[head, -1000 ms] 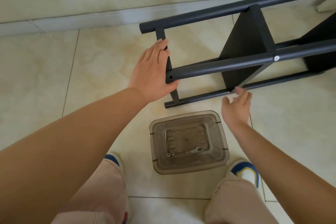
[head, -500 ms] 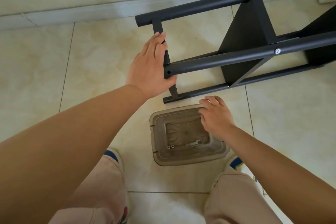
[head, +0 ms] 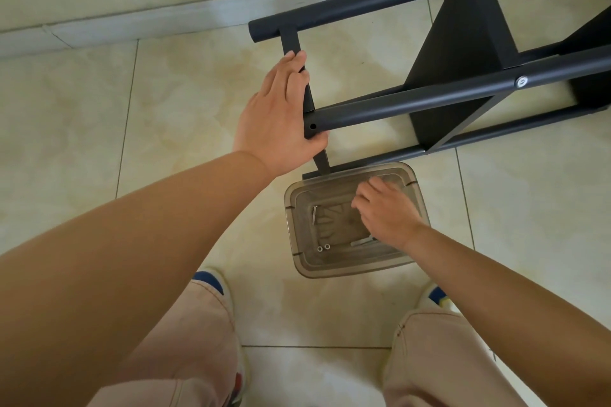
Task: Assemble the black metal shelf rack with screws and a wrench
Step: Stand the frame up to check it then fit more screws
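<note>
A: Where is the black metal shelf rack (head: pixel 463 43) lying?

B: On its side on the pale tiled floor (head: pixel 66 142), its round tubes running away to the right, just beyond the clear brownish plastic box (head: pixel 420 195). Its nearest lower tube passes right behind the box's far rim.

A: And the left hand (head: pixel 277 119)?

B: It lies against the rack's end crossbar, beyond the box and to its left. The fingers are almost straight along the flat bar, and the thumb hooks under the end of the middle tube, beside a small open screw hole (head: pixel 313 126). It is bracing the frame more than clenching it.

A: The right hand (head: pixel 385 211)?

B: Down inside the box, at its right half, fingers bent toward the bottom. Whether they have hold of anything I cannot tell; the back of the hand hides the tips.

A: What is in the box?

B: A long silver screw (head: pixel 314 215) at the left side, two small silver nuts (head: pixel 323 247) at the near left corner, and a silvery metal piece (head: pixel 362 242) partly under the right wrist; I cannot tell if it is the wrench.

A: Any fastener already on the rack?

B: One silver screw head (head: pixel 522 82) shows on the middle tube, beyond the box and to its right, where the black shelf panel (head: pixel 456 76) meets it.
</note>
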